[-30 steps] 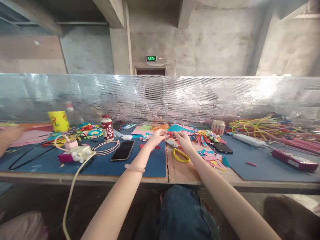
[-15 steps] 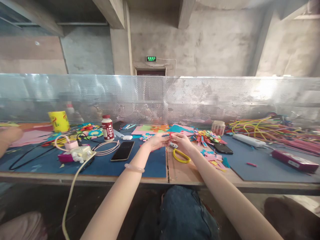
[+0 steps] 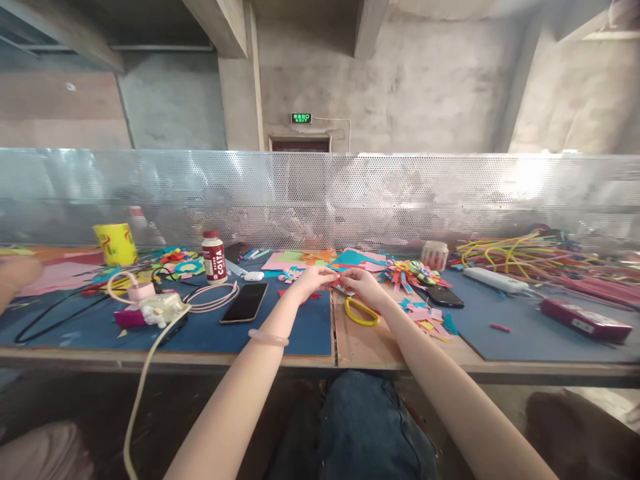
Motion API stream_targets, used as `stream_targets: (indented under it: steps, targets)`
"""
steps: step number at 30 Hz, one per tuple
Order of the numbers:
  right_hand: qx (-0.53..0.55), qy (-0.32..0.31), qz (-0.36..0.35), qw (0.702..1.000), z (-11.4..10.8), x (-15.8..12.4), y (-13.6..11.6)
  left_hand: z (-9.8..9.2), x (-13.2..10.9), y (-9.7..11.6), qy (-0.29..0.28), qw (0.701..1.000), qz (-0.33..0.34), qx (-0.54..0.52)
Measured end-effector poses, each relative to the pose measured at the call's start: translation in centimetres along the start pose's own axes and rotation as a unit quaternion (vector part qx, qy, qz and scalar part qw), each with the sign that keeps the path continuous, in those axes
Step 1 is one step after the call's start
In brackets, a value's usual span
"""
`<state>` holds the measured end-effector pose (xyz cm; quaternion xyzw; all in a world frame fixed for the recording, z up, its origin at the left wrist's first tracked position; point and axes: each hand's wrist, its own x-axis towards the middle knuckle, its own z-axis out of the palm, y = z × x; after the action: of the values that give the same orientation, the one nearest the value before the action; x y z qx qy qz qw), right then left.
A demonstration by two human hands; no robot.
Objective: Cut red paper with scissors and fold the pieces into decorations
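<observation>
My left hand [image 3: 317,280] and my right hand [image 3: 361,283] meet over the middle of the table. Between their fingertips is a small red paper piece [image 3: 339,276], which both pinch; its shape is too small to tell. Yellow-handled scissors [image 3: 362,312] lie just below my right hand, their blades partly hidden by it. Red paper scraps [image 3: 311,297] lie on the blue mat under my left hand. Beyond the hands are pink and blue paper sheets [image 3: 364,259]. A colourful paper flower cluster [image 3: 403,275] is to the right of my right hand.
Left of my hands are a black phone [image 3: 245,303], a bottle [image 3: 215,259], a power strip with cables [image 3: 163,308] and a yellow roll [image 3: 116,245]. A person's blurred hand [image 3: 21,279] is at far left. Rightward are another phone [image 3: 444,297], a jar [image 3: 435,256] and a maroon box [image 3: 584,320].
My fingertips have shifted slightly while staying together at the red piece. More red paper shows beside my left hand. The other person's hand has moved slightly left.
</observation>
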<state>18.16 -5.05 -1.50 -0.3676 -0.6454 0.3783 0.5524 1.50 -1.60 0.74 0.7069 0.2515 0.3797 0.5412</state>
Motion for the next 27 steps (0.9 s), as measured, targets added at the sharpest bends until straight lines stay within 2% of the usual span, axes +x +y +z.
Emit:
stream_targets:
  steps: [9,18,21,24,26,27]
  targets:
    - [-0.063,-0.004,0.042,0.997,0.3,-0.3,-1.1,-0.2,0.6,-0.3,0.091,0.995,0.005,0.028]
    - [-0.144,0.050,0.031,0.988,0.5,1.1,-1.2,0.0,0.9,-0.2,0.142,0.985,0.025,0.097]
    - [-0.242,0.090,0.010,0.966,1.1,1.8,-1.5,0.0,0.9,-0.2,0.148,0.982,0.037,0.111]
    - [-0.364,0.156,-0.024,0.918,2.3,2.1,-1.9,-0.1,0.8,-0.2,0.155,0.983,0.037,0.093]
    - [-0.401,0.194,-0.044,0.894,3.2,2.0,-2.1,-0.1,0.8,-0.1,0.172,0.981,0.038,0.076]
    - [-0.397,0.207,-0.052,0.893,3.5,1.9,-2.1,-0.1,0.8,-0.1,0.182,0.980,0.039,0.066]
